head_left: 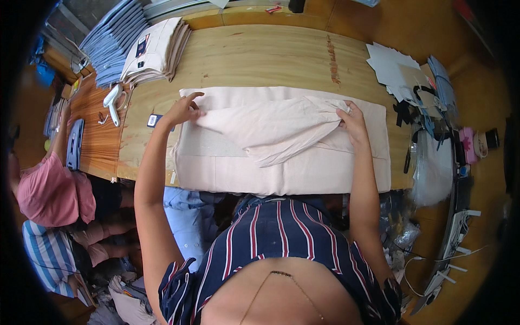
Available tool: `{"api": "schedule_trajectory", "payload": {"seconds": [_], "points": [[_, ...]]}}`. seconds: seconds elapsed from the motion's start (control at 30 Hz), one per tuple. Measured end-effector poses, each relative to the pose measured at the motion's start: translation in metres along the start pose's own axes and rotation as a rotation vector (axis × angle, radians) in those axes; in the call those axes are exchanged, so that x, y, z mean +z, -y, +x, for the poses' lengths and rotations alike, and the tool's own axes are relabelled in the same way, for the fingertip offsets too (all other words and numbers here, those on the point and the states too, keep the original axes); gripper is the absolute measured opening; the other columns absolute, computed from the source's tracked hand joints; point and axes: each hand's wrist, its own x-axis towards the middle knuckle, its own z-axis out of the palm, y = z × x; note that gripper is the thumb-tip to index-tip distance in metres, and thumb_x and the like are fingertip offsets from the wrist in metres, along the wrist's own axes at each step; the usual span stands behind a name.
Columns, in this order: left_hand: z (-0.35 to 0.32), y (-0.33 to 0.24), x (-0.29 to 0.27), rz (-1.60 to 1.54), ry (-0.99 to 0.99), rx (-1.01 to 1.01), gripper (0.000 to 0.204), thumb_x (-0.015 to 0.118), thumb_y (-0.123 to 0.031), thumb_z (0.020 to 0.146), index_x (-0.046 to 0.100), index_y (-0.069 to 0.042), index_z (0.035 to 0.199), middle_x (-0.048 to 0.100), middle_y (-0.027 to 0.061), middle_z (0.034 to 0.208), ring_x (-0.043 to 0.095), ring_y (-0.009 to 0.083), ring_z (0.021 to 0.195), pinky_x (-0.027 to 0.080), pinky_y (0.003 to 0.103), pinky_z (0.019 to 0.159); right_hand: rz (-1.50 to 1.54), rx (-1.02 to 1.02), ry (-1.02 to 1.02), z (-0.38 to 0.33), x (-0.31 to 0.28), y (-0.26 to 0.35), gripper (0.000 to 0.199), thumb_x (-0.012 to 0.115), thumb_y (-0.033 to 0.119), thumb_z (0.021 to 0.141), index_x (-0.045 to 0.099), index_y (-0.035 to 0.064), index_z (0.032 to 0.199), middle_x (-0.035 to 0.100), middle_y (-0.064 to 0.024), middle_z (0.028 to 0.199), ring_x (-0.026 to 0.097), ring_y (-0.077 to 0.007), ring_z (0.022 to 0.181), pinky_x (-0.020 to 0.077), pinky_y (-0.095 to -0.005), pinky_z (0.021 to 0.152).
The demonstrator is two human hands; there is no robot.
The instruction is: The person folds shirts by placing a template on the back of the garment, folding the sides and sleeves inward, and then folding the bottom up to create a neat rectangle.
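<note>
A pale pink shirt (346, 176) lies spread in a wide, flat shape across the wooden table in front of me. One loose part of it, which looks like a sleeve (281, 127), is turned across the middle in slanting creases. My right hand (353, 123) pinches the end of this sleeve at the right. At the shirt's upper left corner, my left hand (184, 110) rests with index finger and thumb apart. Its other fingers are partly hidden. Below the sleeve's left part, a shiny greyish strip (211, 147) shows on the shirt.
Folded cream shirts (154, 51) and blue ones (114, 40) are stacked at the far left. A white handheld device (112, 104) and a dark tag (154, 120) lie nearer. White sheets (392, 67) and clutter cover the right end. A person in pink (54, 189) is at left.
</note>
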Motion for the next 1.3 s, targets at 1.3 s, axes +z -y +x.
{"api": "schedule_trajectory", "payload": {"seconds": [1.3], "points": [[-0.136,-0.06,0.037,-1.549,-0.29,-0.527,0.05,0.065,-0.009,0.071,0.044,-0.001,0.116,0.059,0.0098,0.091,0.057,0.0151,0.079,0.048,0.028,0.066,0.165,-0.114,-0.462,-0.149,-0.192,0.01,0.042,0.055,0.006,0.077,0.042,0.0013,0.117,0.051,-0.01,0.105,0.048,-0.019,0.098,0.0399,-0.03,0.083]]}}
